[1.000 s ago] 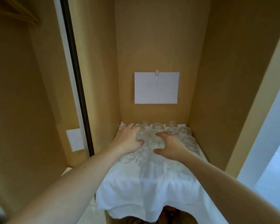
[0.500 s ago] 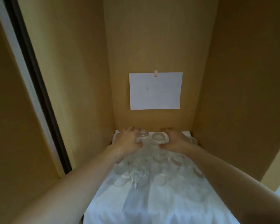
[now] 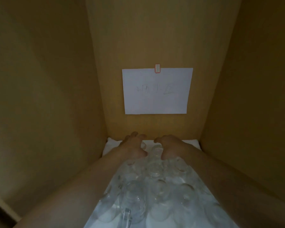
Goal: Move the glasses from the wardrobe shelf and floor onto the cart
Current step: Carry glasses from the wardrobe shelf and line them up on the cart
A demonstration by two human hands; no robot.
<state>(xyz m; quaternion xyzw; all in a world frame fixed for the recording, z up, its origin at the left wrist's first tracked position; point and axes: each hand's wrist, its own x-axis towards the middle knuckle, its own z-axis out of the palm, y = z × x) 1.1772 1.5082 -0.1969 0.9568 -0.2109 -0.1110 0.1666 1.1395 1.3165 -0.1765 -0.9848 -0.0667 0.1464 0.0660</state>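
Two hands (image 3: 152,148) over smooth, rounded clear glasses (image 3: 155,183) on white cloth (image 3: 112,143)

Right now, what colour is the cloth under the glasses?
White, plain with no pattern: the cloth shows best in the head view, beneath the clear glasses.

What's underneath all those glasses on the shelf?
A white cloth lies under the glasses, showing at the back corners and front. The shelf beneath it is covered, so its surface cannot be seen.
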